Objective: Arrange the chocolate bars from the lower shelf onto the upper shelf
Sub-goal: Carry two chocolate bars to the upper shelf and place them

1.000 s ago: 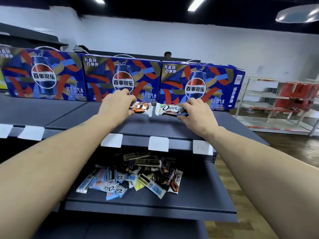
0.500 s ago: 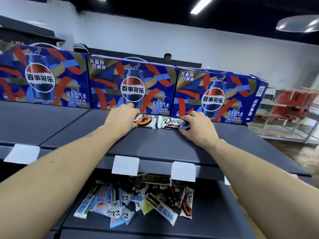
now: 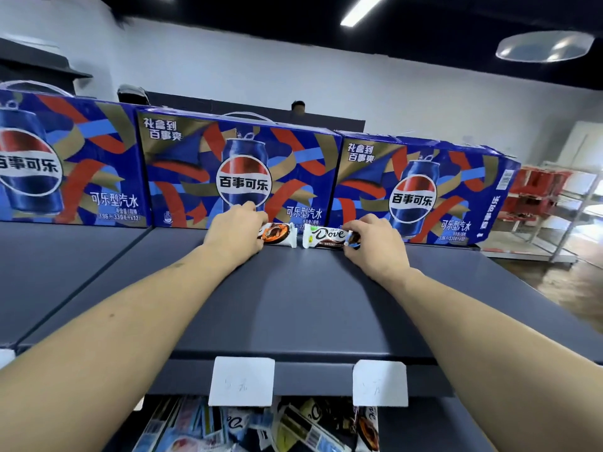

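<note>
Currently setting two bars end to end against soda cartons [image 3: 241, 171] at 12 o'clock on upper shelf [image 3: 293, 305]. Left hand [image 3: 233, 234] curled round orange-print bar [image 3: 277, 234]; right hand [image 3: 375, 246] pinching Dove bar [image 3: 326, 238] at 1 o'clock, presumably squaring the row. Loose pile of bars [image 3: 261, 429] remaining on lower shelf [image 3: 424, 429] at 6 o'clock.

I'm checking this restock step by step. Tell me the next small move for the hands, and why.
Probably let go of both bars and reach down for more. The left hand and right hand each hold a chocolate bar, the orange-printed bar and the Dove bar, already lying end to end on the upper shelf before the Pepsi boxes, while a pile of bars waits below.
</note>
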`<state>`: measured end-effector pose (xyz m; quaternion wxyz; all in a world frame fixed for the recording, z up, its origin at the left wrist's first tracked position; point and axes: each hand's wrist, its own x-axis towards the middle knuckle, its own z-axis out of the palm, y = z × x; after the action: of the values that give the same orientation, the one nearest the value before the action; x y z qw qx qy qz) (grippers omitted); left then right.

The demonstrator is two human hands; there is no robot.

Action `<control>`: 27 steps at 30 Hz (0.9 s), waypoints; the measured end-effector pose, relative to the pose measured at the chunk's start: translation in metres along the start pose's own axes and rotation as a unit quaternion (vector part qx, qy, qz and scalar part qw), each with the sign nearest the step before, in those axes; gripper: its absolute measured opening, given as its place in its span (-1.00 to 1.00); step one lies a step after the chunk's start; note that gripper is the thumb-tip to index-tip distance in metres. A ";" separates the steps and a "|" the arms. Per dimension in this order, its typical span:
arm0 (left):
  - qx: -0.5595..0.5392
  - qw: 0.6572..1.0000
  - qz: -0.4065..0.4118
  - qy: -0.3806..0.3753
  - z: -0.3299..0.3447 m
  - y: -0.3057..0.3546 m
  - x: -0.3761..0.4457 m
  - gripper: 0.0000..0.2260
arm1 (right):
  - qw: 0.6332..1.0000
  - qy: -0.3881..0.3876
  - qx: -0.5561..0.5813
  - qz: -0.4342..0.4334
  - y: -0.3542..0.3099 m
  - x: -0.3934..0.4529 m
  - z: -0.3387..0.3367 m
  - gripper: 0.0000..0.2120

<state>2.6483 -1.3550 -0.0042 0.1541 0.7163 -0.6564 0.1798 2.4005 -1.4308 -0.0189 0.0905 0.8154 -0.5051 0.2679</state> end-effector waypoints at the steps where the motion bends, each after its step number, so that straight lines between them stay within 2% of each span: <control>1: 0.003 1.000 -0.001 0.001 0.002 0.000 0.003 -0.68 | 1.000 0.002 0.000 0.000 0.000 0.003 0.002 -0.66; 10: 0.102 0.994 0.019 0.045 0.011 -0.002 0.022 -0.74 | 0.999 0.033 -0.003 0.005 0.002 0.022 0.015 -0.72; 27: 0.082 0.993 0.050 0.061 0.022 -0.009 0.036 -0.70 | 0.997 0.067 -0.026 -0.003 -0.003 0.032 0.025 -0.76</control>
<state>2.6613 -1.3961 -0.0072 0.1254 0.6805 -0.6638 0.2840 2.4227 -1.4650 -0.0222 0.1463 0.7946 -0.5023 0.3082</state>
